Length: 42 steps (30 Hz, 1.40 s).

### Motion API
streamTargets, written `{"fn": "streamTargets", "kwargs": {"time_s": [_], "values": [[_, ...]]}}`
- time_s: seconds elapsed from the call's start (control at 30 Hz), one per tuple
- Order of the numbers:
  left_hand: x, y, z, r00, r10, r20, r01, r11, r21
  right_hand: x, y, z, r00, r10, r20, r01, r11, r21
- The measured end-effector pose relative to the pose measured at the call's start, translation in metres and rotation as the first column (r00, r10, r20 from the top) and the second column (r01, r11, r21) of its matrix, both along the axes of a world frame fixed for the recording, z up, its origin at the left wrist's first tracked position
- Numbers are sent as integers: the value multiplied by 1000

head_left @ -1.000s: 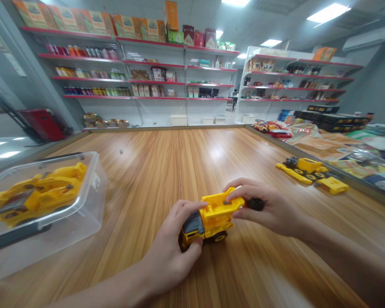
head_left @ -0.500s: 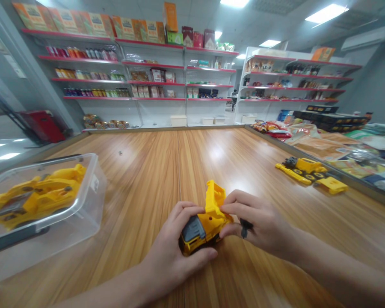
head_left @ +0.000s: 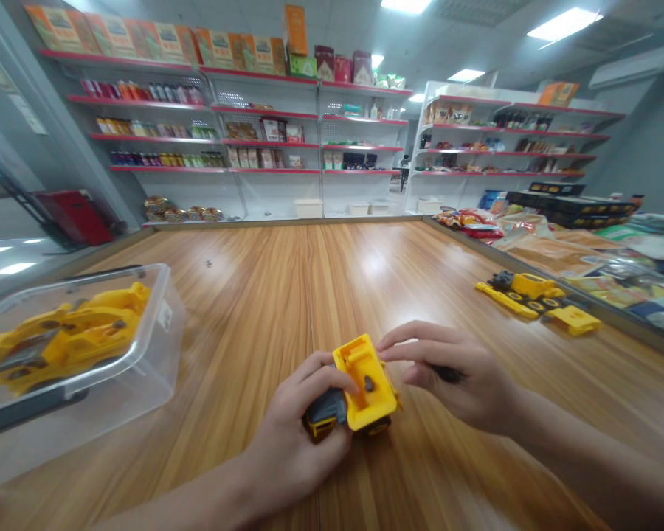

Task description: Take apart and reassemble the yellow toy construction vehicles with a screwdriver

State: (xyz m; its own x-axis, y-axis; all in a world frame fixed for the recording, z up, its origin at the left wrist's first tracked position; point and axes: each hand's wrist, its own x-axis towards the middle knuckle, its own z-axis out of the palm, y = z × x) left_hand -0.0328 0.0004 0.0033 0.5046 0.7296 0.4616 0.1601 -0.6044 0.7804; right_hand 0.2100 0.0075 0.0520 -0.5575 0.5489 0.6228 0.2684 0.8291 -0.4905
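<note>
Here, on brown wood-grain worktop [head_left: 265,295] facing far red-edged white shelving [head_left: 271,170], left fingers [head_left: 329,377] clamp a yellow plastic truck [head_left: 359,394], right fingers [head_left: 420,350] a black object [head_left: 447,373].

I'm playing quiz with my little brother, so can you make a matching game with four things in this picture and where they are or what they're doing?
Things:
1. Left hand
2. Long yellow bar
3. Right hand
4. Clear box

Places and states:
A. has several yellow toys inside
B. has a dark object tucked in it
C. grips the toy truck around its cab
D. lies near the right edge of the table

Right pairs: 1-C, 2-D, 3-B, 4-A
</note>
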Motion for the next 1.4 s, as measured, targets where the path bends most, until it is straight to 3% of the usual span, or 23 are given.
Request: {"fn": "streamTargets", "kwargs": {"time_s": [0.3, 0.4, 0.63, 1.07, 1.4], "values": [[-3, -2, 7, 984, -177, 11, 177, 984, -18, 4, 5, -8, 991, 3, 132, 21, 983, -182], [-3, -2, 4, 988, -149, 29, 150, 988, -24, 6, 5, -10, 992, -21, 128, 49, 974, -220], [0, -2, -3, 998, 18, 62, -5, 979, -202, 8, 8, -11, 992, -117, 45, 125, 927, -354], [-2, 0, -4, 996, 33, 88, -17, 985, -174, 0, 2, -11, 991, -93, 96, 113, 968, -223], [-3, 2, 0, 999, -19, 32, 23, 990, -136, 4, 2, -13, 992, -35, 119, 64, 967, -247]]}}
